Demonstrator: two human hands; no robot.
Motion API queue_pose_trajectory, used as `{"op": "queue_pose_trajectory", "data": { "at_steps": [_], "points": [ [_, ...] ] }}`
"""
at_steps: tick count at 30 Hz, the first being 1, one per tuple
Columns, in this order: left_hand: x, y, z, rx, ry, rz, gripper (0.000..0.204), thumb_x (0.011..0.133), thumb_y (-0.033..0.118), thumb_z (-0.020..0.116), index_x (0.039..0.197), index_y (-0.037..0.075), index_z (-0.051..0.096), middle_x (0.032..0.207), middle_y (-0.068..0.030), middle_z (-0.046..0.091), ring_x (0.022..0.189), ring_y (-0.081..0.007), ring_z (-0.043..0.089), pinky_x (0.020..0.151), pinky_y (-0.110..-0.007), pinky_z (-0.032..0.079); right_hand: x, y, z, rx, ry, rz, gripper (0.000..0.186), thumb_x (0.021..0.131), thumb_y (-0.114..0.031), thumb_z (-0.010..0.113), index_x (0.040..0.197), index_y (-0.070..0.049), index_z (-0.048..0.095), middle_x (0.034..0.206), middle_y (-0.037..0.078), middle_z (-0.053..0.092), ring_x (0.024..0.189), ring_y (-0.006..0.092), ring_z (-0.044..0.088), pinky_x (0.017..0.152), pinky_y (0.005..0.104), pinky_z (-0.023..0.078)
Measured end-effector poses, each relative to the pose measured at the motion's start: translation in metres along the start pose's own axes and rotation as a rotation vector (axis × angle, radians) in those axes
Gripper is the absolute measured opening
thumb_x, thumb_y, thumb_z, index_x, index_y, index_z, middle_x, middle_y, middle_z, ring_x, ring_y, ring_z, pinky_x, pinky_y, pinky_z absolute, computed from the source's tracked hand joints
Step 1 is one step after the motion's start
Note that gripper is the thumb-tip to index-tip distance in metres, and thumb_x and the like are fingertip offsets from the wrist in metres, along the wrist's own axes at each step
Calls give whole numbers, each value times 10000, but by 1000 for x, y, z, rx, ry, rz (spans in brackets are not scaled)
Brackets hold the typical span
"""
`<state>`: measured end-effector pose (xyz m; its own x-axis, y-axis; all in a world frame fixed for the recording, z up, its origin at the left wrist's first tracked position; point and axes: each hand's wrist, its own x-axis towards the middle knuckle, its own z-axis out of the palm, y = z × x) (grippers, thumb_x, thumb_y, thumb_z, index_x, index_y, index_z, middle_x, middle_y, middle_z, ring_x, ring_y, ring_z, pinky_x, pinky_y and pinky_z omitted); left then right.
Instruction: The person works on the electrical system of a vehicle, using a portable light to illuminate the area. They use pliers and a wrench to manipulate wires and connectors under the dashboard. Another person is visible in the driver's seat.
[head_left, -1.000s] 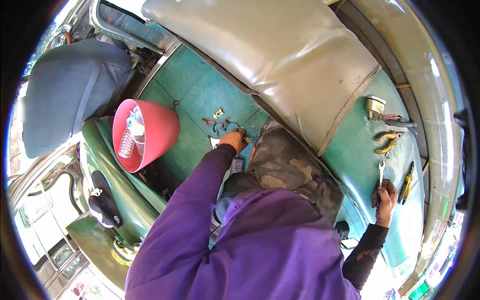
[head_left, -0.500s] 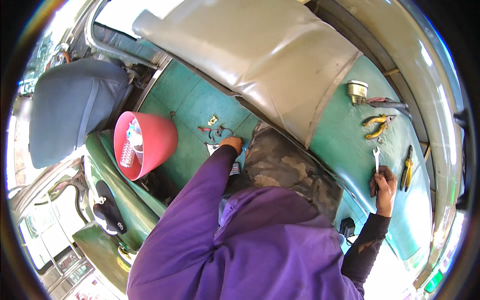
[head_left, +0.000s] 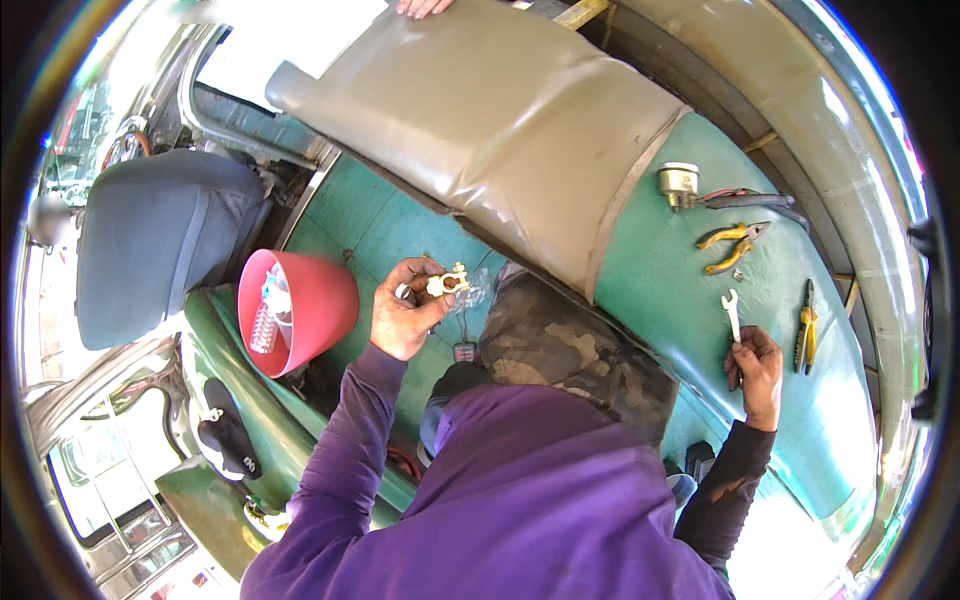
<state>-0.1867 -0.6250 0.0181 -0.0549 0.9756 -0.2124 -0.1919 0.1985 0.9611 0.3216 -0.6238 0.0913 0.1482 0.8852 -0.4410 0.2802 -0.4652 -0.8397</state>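
Observation:
My left hand [head_left: 402, 318] is raised over the green floor, its fingers closed around a brass battery terminal clamp [head_left: 447, 283]. A crinkled clear plastic bag [head_left: 477, 292] shows just beyond the clamp; whether my fingers touch it I cannot tell. At the right, my right hand [head_left: 760, 376] rests by the green seat with its fingers wrapped round an open-end wrench [head_left: 732, 314], jaw pointing away from me. Yellow-handled pliers [head_left: 737, 243] lie open beyond the wrench. A second yellow-and-black hand tool [head_left: 806, 330] lies right of my right hand.
A round metal-rimmed gauge [head_left: 679, 180] with taped wires [head_left: 745, 199] lies on the green seat [head_left: 650, 240]. A tan seat cushion [head_left: 480, 100] leans across it, with another person's hand [head_left: 425, 7] on its far edge. A pink bucket [head_left: 325, 305] holding plastic items stands at left.
My left hand has come up from the floor and moved left, now with the brass clamp in it. My right hand keeps the wrench. Another person's hand has appeared at the far cushion edge.

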Motion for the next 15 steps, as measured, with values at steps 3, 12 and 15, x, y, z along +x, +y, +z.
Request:
{"op": "queue_pose_trajectory", "data": {
  "at_steps": [3,12,15],
  "points": [
    [17,32,32,16,-87,47,413,842,-92,764,1201,28,599,1061,-68,728,906,-83,656,748,-227,520,-10,-18,10,92,-60,-68,189,946,-88,600,1090,33,583,777,78,625,637,115,553,576,257,455],
    [148,118,167,517,-208,380,288,806,84,826,1068,22,722,877,-11,706,635,-70,501,599,-254,439,55,-152,4,-128,1,-393,254,894,-177,680,994,44,604,813,104,598,775,153,540,716,333,468],
    [228,127,209,629,-198,502,278,811,141,796,1036,9,698,829,-44,682,649,-101,545,609,-285,473,141,-180,-9,-307,14,-511,265,907,-191,666,992,57,628,795,172,629,745,226,556,731,377,485]
  ]
}}
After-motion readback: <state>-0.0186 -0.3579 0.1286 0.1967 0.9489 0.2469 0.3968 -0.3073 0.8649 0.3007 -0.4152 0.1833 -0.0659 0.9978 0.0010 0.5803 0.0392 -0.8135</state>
